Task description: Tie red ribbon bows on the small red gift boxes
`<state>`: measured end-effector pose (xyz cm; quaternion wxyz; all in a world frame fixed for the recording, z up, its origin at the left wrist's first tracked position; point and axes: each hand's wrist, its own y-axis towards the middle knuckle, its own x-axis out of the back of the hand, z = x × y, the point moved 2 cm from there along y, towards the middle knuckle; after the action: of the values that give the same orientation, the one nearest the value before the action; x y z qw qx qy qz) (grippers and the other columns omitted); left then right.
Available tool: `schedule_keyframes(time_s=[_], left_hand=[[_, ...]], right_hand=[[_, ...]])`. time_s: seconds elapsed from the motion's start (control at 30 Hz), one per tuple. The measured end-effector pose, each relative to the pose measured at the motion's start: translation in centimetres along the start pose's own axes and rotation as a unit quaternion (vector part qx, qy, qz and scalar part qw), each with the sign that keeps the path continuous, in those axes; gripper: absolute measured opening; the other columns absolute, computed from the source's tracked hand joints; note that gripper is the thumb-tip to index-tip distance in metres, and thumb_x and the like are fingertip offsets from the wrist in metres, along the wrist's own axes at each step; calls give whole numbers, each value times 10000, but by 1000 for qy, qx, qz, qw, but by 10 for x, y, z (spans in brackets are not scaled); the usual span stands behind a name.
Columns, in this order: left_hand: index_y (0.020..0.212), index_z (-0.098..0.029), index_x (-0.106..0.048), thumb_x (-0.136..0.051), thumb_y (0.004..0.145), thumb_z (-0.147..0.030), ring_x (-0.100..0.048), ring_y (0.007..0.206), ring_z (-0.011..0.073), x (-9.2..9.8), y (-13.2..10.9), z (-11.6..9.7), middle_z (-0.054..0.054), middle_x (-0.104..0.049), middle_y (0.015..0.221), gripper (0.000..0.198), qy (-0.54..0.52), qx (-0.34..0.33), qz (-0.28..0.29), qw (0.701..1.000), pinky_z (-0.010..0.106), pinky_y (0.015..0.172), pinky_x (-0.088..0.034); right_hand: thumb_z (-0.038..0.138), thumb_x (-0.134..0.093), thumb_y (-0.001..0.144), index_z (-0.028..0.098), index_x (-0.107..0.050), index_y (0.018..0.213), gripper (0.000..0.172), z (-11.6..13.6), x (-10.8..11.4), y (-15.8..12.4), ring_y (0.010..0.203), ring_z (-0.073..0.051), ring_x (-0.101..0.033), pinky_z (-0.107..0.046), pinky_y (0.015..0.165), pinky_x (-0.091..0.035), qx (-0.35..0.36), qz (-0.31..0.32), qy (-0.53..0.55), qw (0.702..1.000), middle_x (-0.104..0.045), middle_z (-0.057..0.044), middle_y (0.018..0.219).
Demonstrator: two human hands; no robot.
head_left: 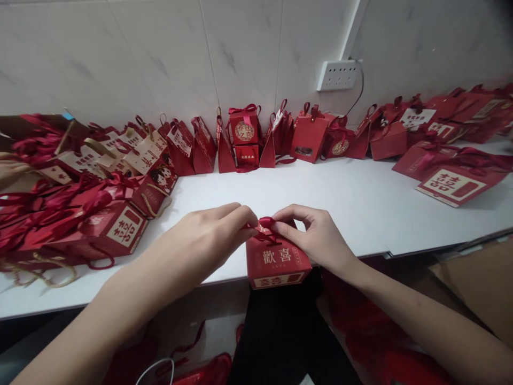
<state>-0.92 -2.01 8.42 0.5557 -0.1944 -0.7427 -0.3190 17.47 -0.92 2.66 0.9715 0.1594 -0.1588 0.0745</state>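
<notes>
A small red gift box [280,259] with gold characters on its slanted front sits at the near edge of the white table. A dark red ribbon [266,220] is at its top. My left hand [218,227] pinches the ribbon from the left, thumb and fingers pressed together. From the right, my right hand [315,230] pinches the ribbon between thumb and forefinger, its lower side close against the box. My fingers partly hide the ribbon, so I cannot tell whether it is knotted.
Several red gift boxes and bags [92,214] crowd the left of the white table [224,195]. More boxes [244,128] line the tiled wall, and others [452,184] lie at right. A socket strip [339,75] hangs above. Cardboard [476,272] stands at lower right.
</notes>
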Motion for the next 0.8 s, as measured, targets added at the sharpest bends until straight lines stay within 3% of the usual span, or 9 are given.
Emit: schedule_keyframes(time_s=[0.3, 0.47, 0.63, 0.8], left_hand=[[762, -188, -600, -498, 839, -290, -492, 573, 106, 6, 39, -8, 12, -565, 709, 165, -73, -29, 40, 996, 229, 549, -346], [770, -185, -607, -544, 805, -281, -536, 628, 108, -1, 54, 10, -10, -612, 708, 120, -94, -12, 37, 995, 217, 587, -379], [816, -173, -609, -521, 835, -324, -576, 694, 118, -22, 48, 31, 3, -654, 774, 176, -168, 35, 36, 985, 228, 644, -431], [814, -178, -590, -503, 846, -261, -553, 694, 117, -39, 30, 27, 4, -637, 779, 125, -185, 54, 34, 981, 245, 655, -432]], right_hand=[[167, -598, 782, 203, -696, 827, 113, -2, -1, 2, 713, -125, -635, -257, 659, -474, -5, 47, 14, 999, -713, 14, 801], [124, -616, 741, 216, -714, 793, 144, -6, 0, 2, 740, -134, -626, -274, 685, -463, -20, 50, 20, 998, -712, 13, 823], [179, -631, 757, 210, -716, 777, 93, -11, 1, 3, 759, -140, -609, -289, 696, -452, -2, 57, 59, 997, -695, -8, 819], [238, -629, 770, 179, -675, 767, 75, -16, 1, 4, 781, -138, -597, -300, 734, -454, 2, 25, 77, 997, -656, -30, 843]])
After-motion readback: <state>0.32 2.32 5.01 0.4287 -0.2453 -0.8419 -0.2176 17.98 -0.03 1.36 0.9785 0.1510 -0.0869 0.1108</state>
